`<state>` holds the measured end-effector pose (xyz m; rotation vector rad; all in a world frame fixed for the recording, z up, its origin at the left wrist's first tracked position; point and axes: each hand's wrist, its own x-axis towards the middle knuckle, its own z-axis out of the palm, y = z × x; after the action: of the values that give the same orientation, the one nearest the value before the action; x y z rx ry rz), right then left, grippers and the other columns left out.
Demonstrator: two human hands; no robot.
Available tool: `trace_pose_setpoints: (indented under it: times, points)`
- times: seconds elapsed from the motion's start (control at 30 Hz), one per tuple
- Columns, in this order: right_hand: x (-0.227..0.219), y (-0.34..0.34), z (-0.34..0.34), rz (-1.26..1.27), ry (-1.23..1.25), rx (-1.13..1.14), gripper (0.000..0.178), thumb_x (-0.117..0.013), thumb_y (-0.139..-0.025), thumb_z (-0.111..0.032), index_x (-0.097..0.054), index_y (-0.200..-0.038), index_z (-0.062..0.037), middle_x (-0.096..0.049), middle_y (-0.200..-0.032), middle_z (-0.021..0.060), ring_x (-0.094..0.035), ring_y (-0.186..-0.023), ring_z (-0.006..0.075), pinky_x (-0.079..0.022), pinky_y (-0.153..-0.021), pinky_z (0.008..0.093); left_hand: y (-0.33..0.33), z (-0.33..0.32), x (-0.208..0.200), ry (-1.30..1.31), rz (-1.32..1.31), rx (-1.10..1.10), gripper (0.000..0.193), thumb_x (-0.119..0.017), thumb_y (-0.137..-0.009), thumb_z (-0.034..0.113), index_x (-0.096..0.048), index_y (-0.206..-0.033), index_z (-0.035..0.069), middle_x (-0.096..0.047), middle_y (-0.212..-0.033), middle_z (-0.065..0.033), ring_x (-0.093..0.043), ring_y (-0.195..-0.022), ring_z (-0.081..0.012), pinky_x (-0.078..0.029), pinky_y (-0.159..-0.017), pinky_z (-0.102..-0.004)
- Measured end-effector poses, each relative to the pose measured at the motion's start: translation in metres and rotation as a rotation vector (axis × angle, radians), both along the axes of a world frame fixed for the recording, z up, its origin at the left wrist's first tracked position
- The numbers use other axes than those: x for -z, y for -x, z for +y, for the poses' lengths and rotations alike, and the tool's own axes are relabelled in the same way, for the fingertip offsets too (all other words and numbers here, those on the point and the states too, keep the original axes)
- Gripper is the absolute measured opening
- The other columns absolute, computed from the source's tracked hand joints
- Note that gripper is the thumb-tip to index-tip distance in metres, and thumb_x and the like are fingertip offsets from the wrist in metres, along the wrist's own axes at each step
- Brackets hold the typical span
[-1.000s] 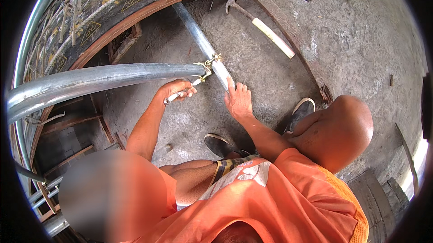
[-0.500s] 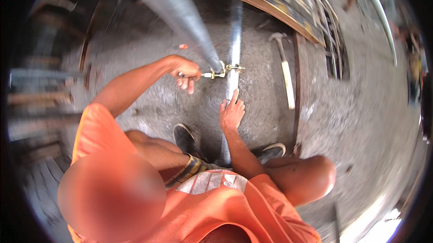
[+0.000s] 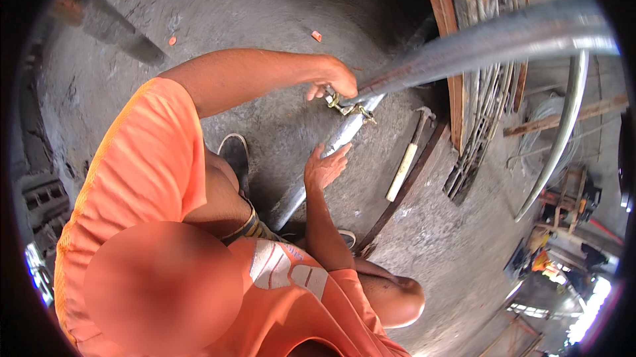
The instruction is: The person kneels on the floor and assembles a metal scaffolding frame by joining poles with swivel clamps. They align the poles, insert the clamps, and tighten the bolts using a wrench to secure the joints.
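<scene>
A grey metal pipe [image 3: 341,133] lies on the concrete floor between my feet. A second metal pipe [image 3: 477,52] runs up from it toward the upper right. A brass-coloured pipe clamp [image 3: 354,109] sits where the two meet. My left hand [image 3: 339,80] is closed beside the clamp, fingers curled round a short silver wrench [image 3: 329,97] that is mostly hidden by the hand. Nearer me, my right hand [image 3: 324,167] rests against the lying pipe, its fingers stretched out and holding nothing.
A claw hammer [image 3: 401,171] with a pale handle lies right of the pipe, along a dark metal strip [image 3: 414,178]. Beyond are bundled rods [image 3: 482,102] beside a wooden board [image 3: 445,9], and a curved pale pipe [image 3: 566,118]. Small orange scraps [image 3: 317,36] dot the floor.
The whole view has turned, so the pipes now slant toward the upper right. My left hand has come round closer to the clamp and the rising pipe. My right hand stays at the lying pipe.
</scene>
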<state>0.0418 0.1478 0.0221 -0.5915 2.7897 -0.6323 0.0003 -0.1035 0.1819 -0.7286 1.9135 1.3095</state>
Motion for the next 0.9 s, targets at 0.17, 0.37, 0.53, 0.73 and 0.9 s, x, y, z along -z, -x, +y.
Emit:
trace_pose_setpoints:
  times: [0.17, 0.37, 0.53, 0.73, 0.9]
  points:
    - [0.002, 0.001, -0.001, 0.023, -0.018, -0.017, 0.090, -0.070, -0.090, -0.031, -0.020, -0.158, 0.0010, -0.053, -0.129, 0.0309, -0.051, -0.118, 0.0459, -0.040, -0.103, 0.0537, -0.003, 0.001, -0.003, 0.025, 0.117, 0.012, 0.061, -0.046, -0.096, 0.029, -0.049, -0.138, -0.015, -0.053, -0.137, -0.0373, -0.067, -0.106, -0.0484, -0.060, -0.083, -0.0588]
    - [0.003, -0.001, -0.004, 0.072, -0.031, -0.048, 0.090, -0.071, -0.088, -0.027, -0.021, -0.157, 0.0022, -0.046, -0.142, 0.0321, -0.047, -0.128, 0.0466, -0.036, -0.110, 0.0533, -0.006, 0.008, -0.024, 0.279, -0.016, 0.252, 0.044, -0.059, -0.089, 0.017, -0.065, -0.120, -0.013, -0.074, -0.093, -0.0263, -0.073, -0.092, -0.0348, -0.059, -0.075, -0.0504]
    - [0.006, -0.001, -0.002, 0.017, -0.018, -0.051, 0.091, -0.073, -0.088, -0.027, -0.021, -0.157, 0.0025, -0.044, -0.145, 0.0317, -0.045, -0.132, 0.0472, -0.034, -0.113, 0.0534, -0.010, 0.019, -0.016, 0.598, 0.307, 0.495, 0.028, -0.074, -0.079, 0.010, -0.079, -0.106, 0.006, -0.076, -0.108, -0.0147, -0.073, -0.099, -0.0311, -0.060, -0.078, -0.0470]
    - [0.006, 0.001, -0.002, -0.020, -0.022, -0.043, 0.092, -0.072, -0.089, -0.026, -0.018, -0.158, 0.0029, -0.038, -0.152, 0.0321, -0.039, -0.139, 0.0467, -0.032, -0.116, 0.0525, -0.017, 0.014, -0.015, 0.611, 0.340, 0.391, 0.030, -0.079, -0.075, 0.009, -0.080, -0.106, 0.008, -0.077, -0.107, -0.0116, -0.073, -0.103, -0.0284, -0.059, -0.079, -0.0443]
    - [0.005, 0.000, -0.002, -0.046, 0.025, -0.004, 0.092, -0.071, -0.089, -0.025, -0.017, -0.159, -0.0001, -0.034, -0.156, 0.0297, -0.035, -0.144, 0.0451, -0.030, -0.119, 0.0512, -0.010, 0.003, -0.020, 0.611, 0.215, 0.454, 0.030, -0.078, -0.077, 0.003, -0.079, -0.107, 0.006, -0.077, -0.103, -0.0137, -0.073, -0.100, -0.0284, -0.058, -0.081, -0.0451]
